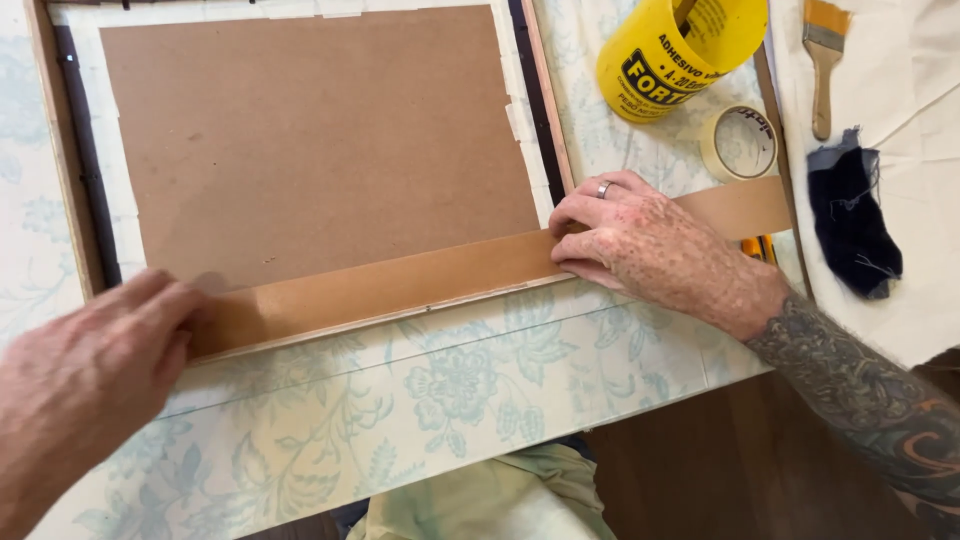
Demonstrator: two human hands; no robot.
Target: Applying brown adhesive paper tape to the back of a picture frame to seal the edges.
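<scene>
A picture frame lies face down, its brown backing board (pixel 310 140) showing, edged with white tape. A long strip of brown paper tape (pixel 400 285) runs along the frame's near edge and sticks out past its right corner. My left hand (pixel 95 375) presses flat on the strip's left end. My right hand (pixel 650 245), with a ring on one finger, presses the strip down at the frame's near right corner, fingers together and flat. Neither hand holds anything.
The table has a pale floral cloth (pixel 450 400). A yellow tub of adhesive (pixel 670 50) stands at the back right, a roll of tape (pixel 740 140) beside it, a paintbrush (pixel 823 60) and a dark blue rag (pixel 850 215) on white cloth farther right.
</scene>
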